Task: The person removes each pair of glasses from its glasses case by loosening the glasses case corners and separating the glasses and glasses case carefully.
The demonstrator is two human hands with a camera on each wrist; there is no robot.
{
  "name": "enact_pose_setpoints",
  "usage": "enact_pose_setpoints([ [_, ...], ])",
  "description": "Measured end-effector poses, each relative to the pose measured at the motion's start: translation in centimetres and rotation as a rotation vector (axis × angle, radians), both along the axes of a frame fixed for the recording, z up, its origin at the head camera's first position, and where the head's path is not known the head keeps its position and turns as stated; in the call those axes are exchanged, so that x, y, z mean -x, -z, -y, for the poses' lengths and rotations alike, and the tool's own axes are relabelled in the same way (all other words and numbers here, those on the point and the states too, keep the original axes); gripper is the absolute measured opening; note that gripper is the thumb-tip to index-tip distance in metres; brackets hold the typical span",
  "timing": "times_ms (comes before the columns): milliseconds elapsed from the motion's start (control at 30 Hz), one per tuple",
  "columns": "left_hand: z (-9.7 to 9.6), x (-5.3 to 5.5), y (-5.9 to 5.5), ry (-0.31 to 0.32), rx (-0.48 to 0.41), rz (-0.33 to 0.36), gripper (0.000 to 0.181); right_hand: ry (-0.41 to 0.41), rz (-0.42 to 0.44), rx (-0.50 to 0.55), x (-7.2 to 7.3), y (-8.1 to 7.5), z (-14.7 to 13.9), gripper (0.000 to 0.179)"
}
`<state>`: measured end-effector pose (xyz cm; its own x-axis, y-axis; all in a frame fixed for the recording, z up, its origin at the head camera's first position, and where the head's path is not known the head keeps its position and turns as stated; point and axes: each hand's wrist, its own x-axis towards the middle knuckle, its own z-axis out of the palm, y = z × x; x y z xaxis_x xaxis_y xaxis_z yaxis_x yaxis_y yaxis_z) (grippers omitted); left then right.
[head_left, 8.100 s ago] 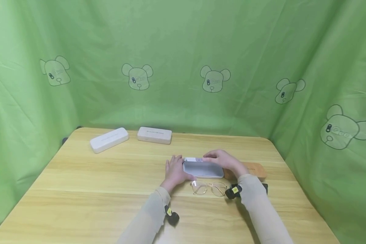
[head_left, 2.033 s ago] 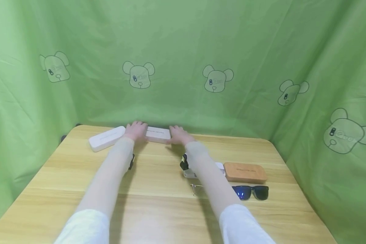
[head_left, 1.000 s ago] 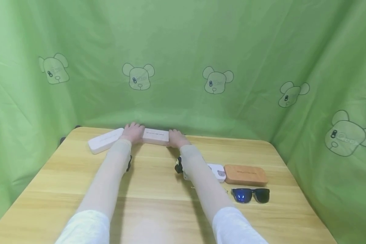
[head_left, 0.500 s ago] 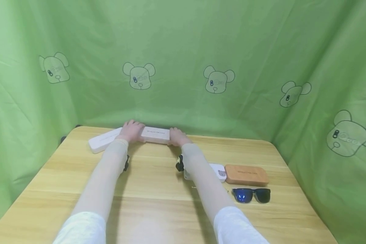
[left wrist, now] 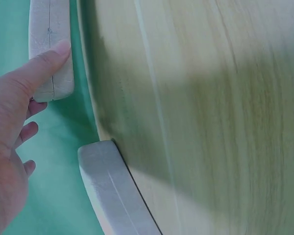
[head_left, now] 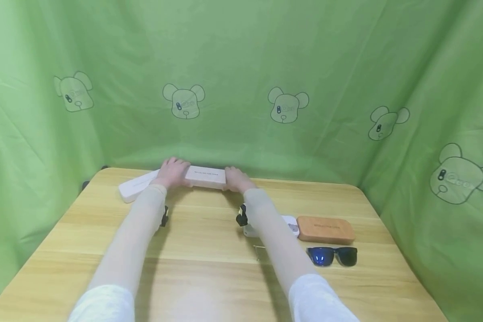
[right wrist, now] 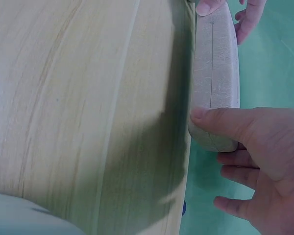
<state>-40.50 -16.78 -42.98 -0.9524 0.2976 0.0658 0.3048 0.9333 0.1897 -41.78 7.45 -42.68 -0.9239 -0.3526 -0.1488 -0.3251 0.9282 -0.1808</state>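
Observation:
At the table's far edge, a pale pinkish-white glasses case (head_left: 205, 177) with small lettering on its lid lies lengthwise between both hands. My left hand (head_left: 174, 173) grips its left end. In the left wrist view, the left thumb (left wrist: 51, 56) presses the case's seamed side. My right hand (head_left: 237, 180) holds the opposite end, its thumb (right wrist: 218, 120) across the side and the other fingers behind and below. The seam between lid and base runs closed in both wrist views. A second pale glasses case (head_left: 134, 188) lies angled at the left, partly covered by my left hand.
To the right, a white glasses case (head_left: 290, 223) with a printed bear sits beside a brown glasses case (head_left: 326, 229). Dark blue sunglasses (head_left: 322, 256) lie in front. My right forearm hides most of the gold-rimmed eyeglasses (head_left: 259, 247). Green curtain (head_left: 233, 53) surrounds the wooden table (head_left: 201, 241).
Earlier, both hands were at an opened case near the eyeglasses; that white case now looks closed. The hands have moved to the far pale case, which has shifted only slightly over the last second.

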Motion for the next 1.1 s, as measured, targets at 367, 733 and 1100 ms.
enact_pose_setpoints([
  [367,0.2,-1.7,-1.0,0.014,-0.043,-0.048,0.084,-0.064,-0.046,0.012,-1.8,-1.6,-0.8,0.062],
  [733,0.1,-3.5,-2.3,0.026,-0.013,-0.112,0.085,-0.106,-0.115,-0.021,-3.6,-2.7,-1.7,0.068],
  [1100,0.5,-6.6,-4.3,0.029,-0.017,-0.171,0.084,-0.145,-0.212,-0.008,-6.6,-4.9,-2.0,0.073],
])
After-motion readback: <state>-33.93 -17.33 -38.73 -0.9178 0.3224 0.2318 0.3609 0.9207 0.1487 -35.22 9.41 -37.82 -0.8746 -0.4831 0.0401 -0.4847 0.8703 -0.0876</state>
